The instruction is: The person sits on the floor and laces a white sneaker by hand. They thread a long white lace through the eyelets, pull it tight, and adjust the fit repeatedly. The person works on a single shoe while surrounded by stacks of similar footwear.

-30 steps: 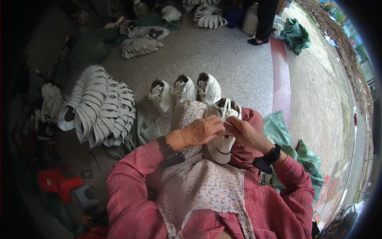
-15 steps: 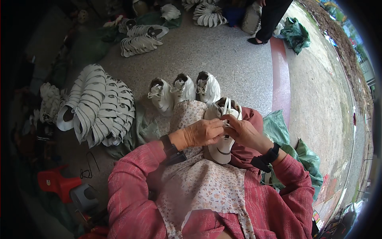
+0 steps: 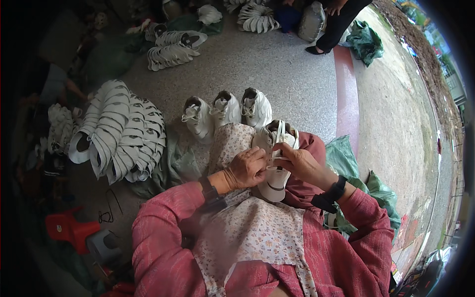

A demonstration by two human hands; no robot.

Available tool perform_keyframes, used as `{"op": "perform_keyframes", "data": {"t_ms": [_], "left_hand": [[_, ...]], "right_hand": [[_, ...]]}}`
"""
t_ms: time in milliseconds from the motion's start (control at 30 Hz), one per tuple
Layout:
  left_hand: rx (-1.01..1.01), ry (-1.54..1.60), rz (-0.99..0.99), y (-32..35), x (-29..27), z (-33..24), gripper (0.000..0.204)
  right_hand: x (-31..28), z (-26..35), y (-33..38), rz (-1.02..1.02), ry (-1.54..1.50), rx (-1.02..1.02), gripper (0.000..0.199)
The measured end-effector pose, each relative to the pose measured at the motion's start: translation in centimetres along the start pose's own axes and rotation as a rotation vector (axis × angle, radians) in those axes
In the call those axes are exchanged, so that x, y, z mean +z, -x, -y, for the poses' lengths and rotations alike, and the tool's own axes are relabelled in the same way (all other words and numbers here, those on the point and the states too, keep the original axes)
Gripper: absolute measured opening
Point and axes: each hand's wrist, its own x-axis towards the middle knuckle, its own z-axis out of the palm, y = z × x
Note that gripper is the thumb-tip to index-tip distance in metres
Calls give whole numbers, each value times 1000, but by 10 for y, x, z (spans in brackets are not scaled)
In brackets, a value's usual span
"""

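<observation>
A white sneaker [image 3: 271,191] rests on my lap, its toe toward me and its opening away. White shoelace [image 3: 280,129] loops stand up over its tongue. My right hand [image 3: 301,162] is over the lacing, thumb and forefinger closed on the shoelace. Beside the sneaker's left edge, my left hand [image 3: 246,168] has its fingers curled and pressed together; what they pinch, if anything, is hidden. Just beyond my knees, three finished-looking white sneakers, such as the left one [image 3: 199,123], stand in a row on the floor with laces in them.
A large stack of nested white shoe uppers [image 3: 116,131] lies to the left, more uppers [image 3: 173,52] farther off. Green sacks [image 3: 383,195] lie at my right. A red stool [image 3: 71,228] is lower left. A person's dark-trousered leg [image 3: 336,27] stands at the far right; another person's arm [image 3: 74,89] shows far left.
My left hand has drawn back left and slightly down from the lacing, apart from my right hand. My right hand stays over the sneaker. A person's arm has appeared behind the left stack.
</observation>
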Motion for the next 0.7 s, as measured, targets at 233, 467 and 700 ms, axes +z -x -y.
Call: {"op": "perform_keyframes", "data": {"t_ms": [233,467,700], "left_hand": [[-124,195,-14,-22,-24,10,43],[-244,214,-23,-20,-25,11,24],[-571,309,47,-15,-9,-14,20]], "right_hand": [[3,-5,-1,-48,38,-54,33],[1,-9,-2,-33,-21,-89,29],[-1,-3,0,-44,-59,38,30]]}}
